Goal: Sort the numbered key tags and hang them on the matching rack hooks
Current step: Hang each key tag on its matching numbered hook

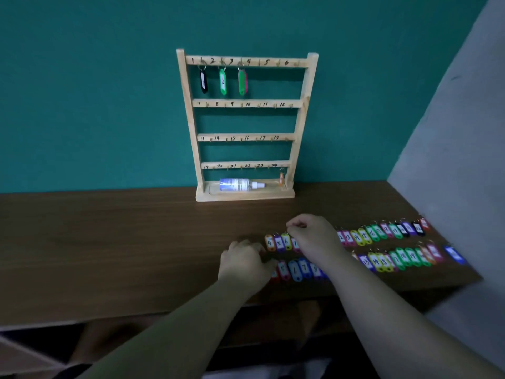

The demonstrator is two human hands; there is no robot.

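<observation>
A wooden key rack [297, 124] stands against the teal wall, with hooks numbered 1 to 24. A black tag [203, 82] hangs on hook 1, a green tag [223, 82] on hook 2, and a green and pink pair [242, 82] on hook 3. An orange tag [281, 178] hangs at hook 24. Two rows of coloured numbered tags lie on the table, a far row [366, 236] and a near row [300, 269]. My right hand [314, 239] hovers over the far row, its curled fingers pinching at the ring end of a tag beside number 6. My left hand [244, 262] rests at the near row's left end, fingertips touching a red tag [274, 274].
A white bottle [237, 185] lies in the rack's base tray. The brown table [109, 242] ends at a front edge near my forearms. A grey wall [464, 160] bounds the right side, close to the rows' right ends.
</observation>
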